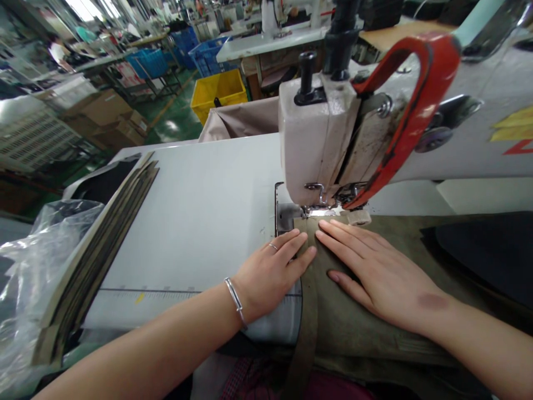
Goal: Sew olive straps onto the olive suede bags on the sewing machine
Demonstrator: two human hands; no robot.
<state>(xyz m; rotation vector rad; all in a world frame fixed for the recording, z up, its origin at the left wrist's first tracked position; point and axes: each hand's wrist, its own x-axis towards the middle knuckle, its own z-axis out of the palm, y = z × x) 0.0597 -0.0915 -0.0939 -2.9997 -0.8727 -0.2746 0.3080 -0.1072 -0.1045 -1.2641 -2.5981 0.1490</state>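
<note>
An olive-green piece of fabric lies on the sewing machine bed, its far edge at the presser foot. Along its left side runs a narrow strip of the same colour, hanging down toward my lap. My left hand, with a ring and a bangle, rests its fingertips on the strip just in front of the foot. Flat on the fabric to the right lies my right hand, fingers stretched forward and thumb apart. The sewing machine head, with its red lever guard, stands right beyond both hands.
A stack of olive strips lies along the table's left edge beside clear plastic wrap. Dark fabric pieces rest at the right. Behind the table are a yellow crate, blue crates and cardboard boxes.
</note>
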